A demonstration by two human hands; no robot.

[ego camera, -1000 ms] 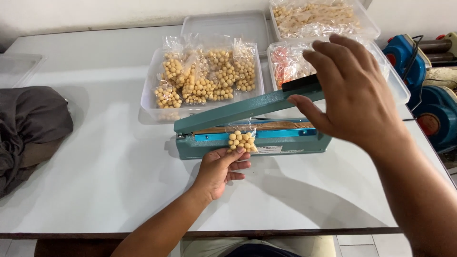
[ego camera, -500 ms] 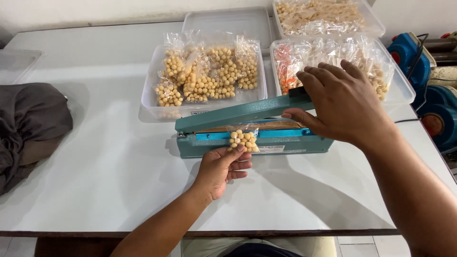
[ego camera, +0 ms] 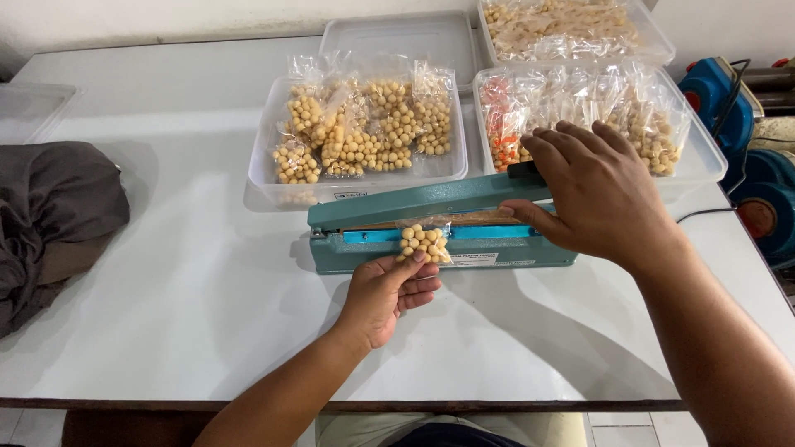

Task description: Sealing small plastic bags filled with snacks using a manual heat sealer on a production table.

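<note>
the surface (ego camera: 166, 273) is a white tabletop against a pale wall, and the teal sealer (ego camera: 439, 236) sits at its middle. left of the sealer lies a grey cloth (ego camera: 58, 215), with a clear tub (ego camera: 25, 108) behind it. behind the sealer stand three tubs: one (ego camera: 269, 186) with bags of yellow balls, one (ego camera: 704, 161) with mixed snack bags, one (ego camera: 654, 37) with pale snacks, plus an upturned lid (ego camera: 397, 37). right of the sealer, off the surface, blue machines (ego camera: 745, 124) stand.

the right hand (ego camera: 600, 194) curls its grip over the sealer's arm (ego camera: 431, 199) near the black handle, the arm close to the bar but seemingly not quite shut. the left hand (ego camera: 385, 294) pinches the small bag (ego camera: 423, 240) at the sealer's front edge, its mouth under the arm.

risks, as a judgement: the bag could slip or sit skewed, giving a crooked or leaky seam; a ball under the arm could melt the film; the left fingertips (ego camera: 418, 258) lie close to the hot bar.
</note>
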